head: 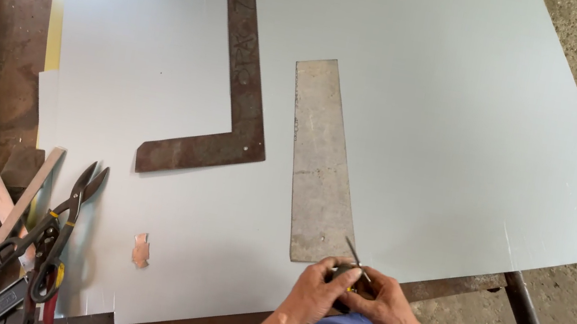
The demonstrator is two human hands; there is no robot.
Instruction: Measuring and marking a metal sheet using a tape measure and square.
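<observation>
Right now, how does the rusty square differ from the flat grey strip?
The rusty square is L-shaped and brown; the grey strip is one straight, tapering piece, pale and scuffed. The square lies away from the hands; the strip's wide end almost reaches the left hand. Both lie flat on the sheet.

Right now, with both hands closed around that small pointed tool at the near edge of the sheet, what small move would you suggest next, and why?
Probably bring the pointed tool forward to the flat metal strip. Both the left hand and right hand hold it just short of the strip's near end, which lies on the metal sheet, tip aimed that way.
</observation>
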